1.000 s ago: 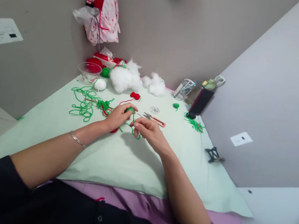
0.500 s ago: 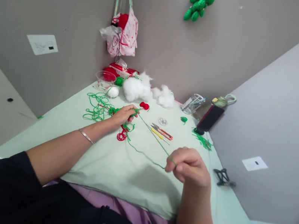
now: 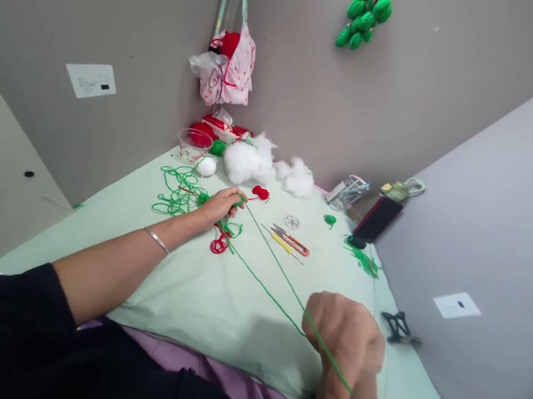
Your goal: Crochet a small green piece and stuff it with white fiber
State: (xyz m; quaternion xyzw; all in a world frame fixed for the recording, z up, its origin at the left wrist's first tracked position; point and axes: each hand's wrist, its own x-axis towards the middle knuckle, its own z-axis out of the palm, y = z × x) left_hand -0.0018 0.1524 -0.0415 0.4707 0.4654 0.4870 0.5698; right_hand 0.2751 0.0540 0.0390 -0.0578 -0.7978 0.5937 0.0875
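Observation:
My left hand (image 3: 221, 207) is closed on a small green knitted or crocheted piece (image 3: 240, 201), mostly covered by the fingers. From there a strand of green yarn (image 3: 278, 265) stretches tight to my right hand (image 3: 344, 341), a closed, slightly blurred fist near the table's front. Another length of the yarn runs back from the fist toward the left hand. Beside the left hand lie a tangle of loose green yarn (image 3: 177, 193) and a small coil of red yarn (image 3: 220, 243). Orange-handled thread snips (image 3: 294, 242) and a yellow-handled crochet hook (image 3: 282, 242) rest between the hands.
White stuffing (image 3: 250, 160), a plastic tub (image 3: 192, 147) and a tissue box (image 3: 220, 128) stand at the back. A clear cup (image 3: 347, 193), a phone (image 3: 378, 220) and green yarn scraps (image 3: 364, 261) are at the right. A dotted bag (image 3: 238, 74) hangs in the corner.
My right hand has moved toward me and to the right, its wrist turning, and the yarn between the hands is longer and straighter. My left hand stays about where it was.

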